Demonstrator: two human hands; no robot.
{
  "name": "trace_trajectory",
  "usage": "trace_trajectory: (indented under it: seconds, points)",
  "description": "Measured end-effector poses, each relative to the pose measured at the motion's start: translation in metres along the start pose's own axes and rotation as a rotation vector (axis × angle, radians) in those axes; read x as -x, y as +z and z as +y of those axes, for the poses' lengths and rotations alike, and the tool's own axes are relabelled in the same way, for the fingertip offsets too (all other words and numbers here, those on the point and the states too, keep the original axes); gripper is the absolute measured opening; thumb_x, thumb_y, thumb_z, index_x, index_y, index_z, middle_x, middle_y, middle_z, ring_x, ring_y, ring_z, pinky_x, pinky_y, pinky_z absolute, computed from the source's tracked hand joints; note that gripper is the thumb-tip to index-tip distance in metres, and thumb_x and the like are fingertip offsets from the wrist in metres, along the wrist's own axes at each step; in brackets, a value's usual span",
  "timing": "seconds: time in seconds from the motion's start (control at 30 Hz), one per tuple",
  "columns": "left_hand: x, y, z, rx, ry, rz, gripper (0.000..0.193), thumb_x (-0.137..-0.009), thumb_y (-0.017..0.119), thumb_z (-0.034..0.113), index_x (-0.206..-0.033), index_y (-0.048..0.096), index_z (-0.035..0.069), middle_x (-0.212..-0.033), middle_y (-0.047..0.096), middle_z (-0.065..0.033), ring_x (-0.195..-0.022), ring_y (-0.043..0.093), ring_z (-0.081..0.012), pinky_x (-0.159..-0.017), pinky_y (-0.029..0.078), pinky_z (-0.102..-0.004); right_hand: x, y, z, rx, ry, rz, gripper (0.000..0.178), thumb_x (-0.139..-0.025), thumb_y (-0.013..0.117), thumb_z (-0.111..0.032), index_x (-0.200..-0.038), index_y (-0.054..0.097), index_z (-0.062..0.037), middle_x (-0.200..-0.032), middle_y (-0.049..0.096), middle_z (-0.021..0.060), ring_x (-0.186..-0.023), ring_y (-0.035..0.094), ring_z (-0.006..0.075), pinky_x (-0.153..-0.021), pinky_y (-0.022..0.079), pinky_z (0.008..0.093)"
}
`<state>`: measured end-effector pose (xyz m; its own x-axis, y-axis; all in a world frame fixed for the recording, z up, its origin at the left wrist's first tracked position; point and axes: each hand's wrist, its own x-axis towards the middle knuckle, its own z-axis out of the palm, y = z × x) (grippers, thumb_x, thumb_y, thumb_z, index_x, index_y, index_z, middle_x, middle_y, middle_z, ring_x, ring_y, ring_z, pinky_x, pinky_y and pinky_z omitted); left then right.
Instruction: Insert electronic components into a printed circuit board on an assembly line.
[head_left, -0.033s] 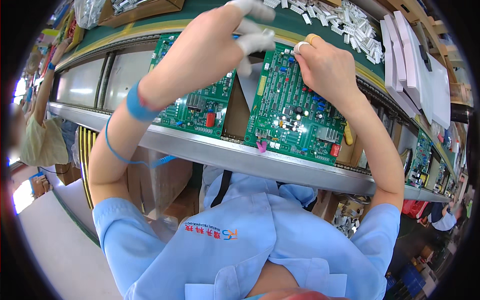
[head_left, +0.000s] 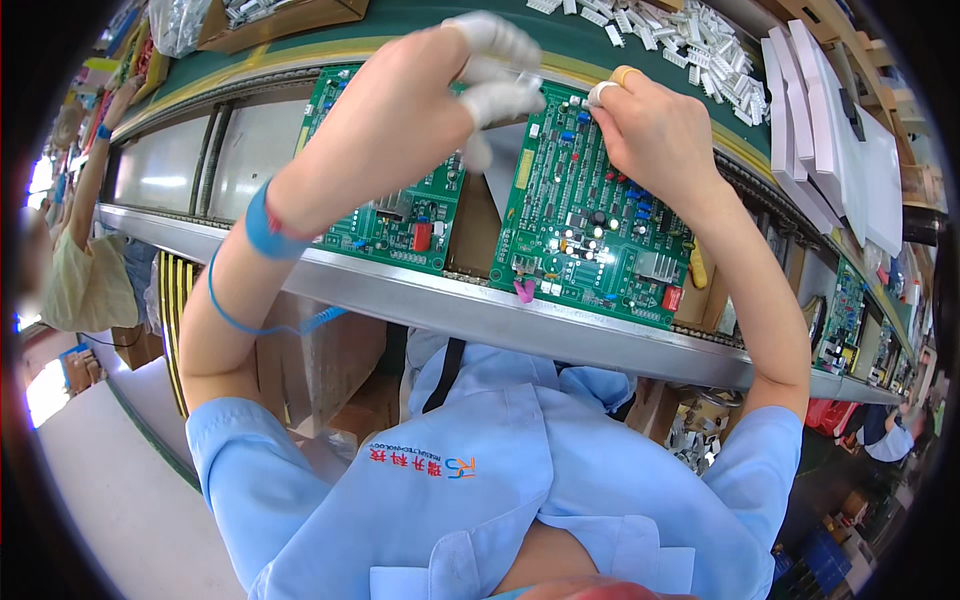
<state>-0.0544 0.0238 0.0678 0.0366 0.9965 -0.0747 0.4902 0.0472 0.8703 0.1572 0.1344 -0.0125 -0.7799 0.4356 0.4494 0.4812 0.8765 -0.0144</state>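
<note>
My left hand (head_left: 440, 95), with white finger covers and a blue wrist strap (head_left: 270, 220), hovers over the gap between two green circuit boards. Its fingers curl together near a small whitish piece at their tips, too unclear to name. My right hand (head_left: 655, 135) is closed at the far edge of the right circuit board (head_left: 560, 210); a yellow and a white cover show on its fingers, and whatever they pinch is hidden. That board carries many small parts and a red block. Partly under my left forearm lies the left circuit board (head_left: 400, 245).
Both boards rest on a metal-railed conveyor (head_left: 480, 312). White connectors (head_left: 715, 75) lie loose on the green surface beyond. White sheets or panels (head_left: 830, 140) stand at the right, and an open cardboard box (head_left: 290, 25) is at the far left. Another person's arm (head_left: 88, 190) shows at left.
My left hand has come down slightly, its fingers nearer the right board's far left corner. The right hand stays at the board's far edge.
</note>
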Motion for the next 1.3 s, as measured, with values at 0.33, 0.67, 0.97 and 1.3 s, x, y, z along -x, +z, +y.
trace_trajectory:
  seconds: [0.33,0.67,0.97,1.3]
  points:
    - [0.066,0.033,-0.015,-0.344,-0.122,-0.064,0.019,-0.087,0.069,0.017,-0.086,0.068,-0.002,-0.066,0.066,-0.0096,-0.054,0.06,-0.0142,-0.051,0.045,-0.0293,-0.062,-0.022,0.018,0.01,0.276,-0.118,0.018,-0.082,0.067,-0.023,-0.091,0.071,-0.0076,-0.096,0.068,0.0172,-0.087,0.067,0.0363,-0.075,0.053,0.0456]
    - [0.059,0.057,-0.021,-0.665,-0.052,-0.101,0.018,-0.083,0.067,0.017,-0.077,0.067,0.0,-0.059,0.062,-0.0145,-0.052,0.061,-0.03,-0.05,0.046,-0.0378,-0.06,0.012,0.037,0.179,0.254,-0.102,0.015,-0.079,0.055,-0.003,-0.087,0.067,0.0026,-0.088,0.067,0.0205,-0.084,0.067,0.0349,-0.073,0.054,0.0428]
    - [0.045,0.058,-0.019,-0.644,-0.081,-0.168,0.02,-0.083,0.066,0.018,-0.076,0.067,-0.001,-0.059,0.06,-0.0169,-0.052,0.06,-0.0324,-0.051,0.046,-0.0383,-0.051,0.004,0.042,0.149,0.199,-0.082,0.014,-0.079,0.055,-0.003,-0.085,0.067,0.0003,-0.085,0.067,0.0195,-0.083,0.067,0.0342,-0.073,0.053,0.043]
    - [-0.057,-0.025,-0.013,-0.786,0.283,0.241,0.019,-0.086,0.063,0.016,-0.092,0.069,-0.001,-0.08,0.069,-0.0186,-0.074,0.068,-0.0315,-0.07,0.053,-0.0405,-0.032,-0.008,0.06,-0.118,0.298,-0.246,0.019,-0.082,0.057,-0.006,-0.096,0.066,0.0022,-0.092,0.067,0.0222,-0.088,0.064,0.0383,-0.079,0.05,0.046]
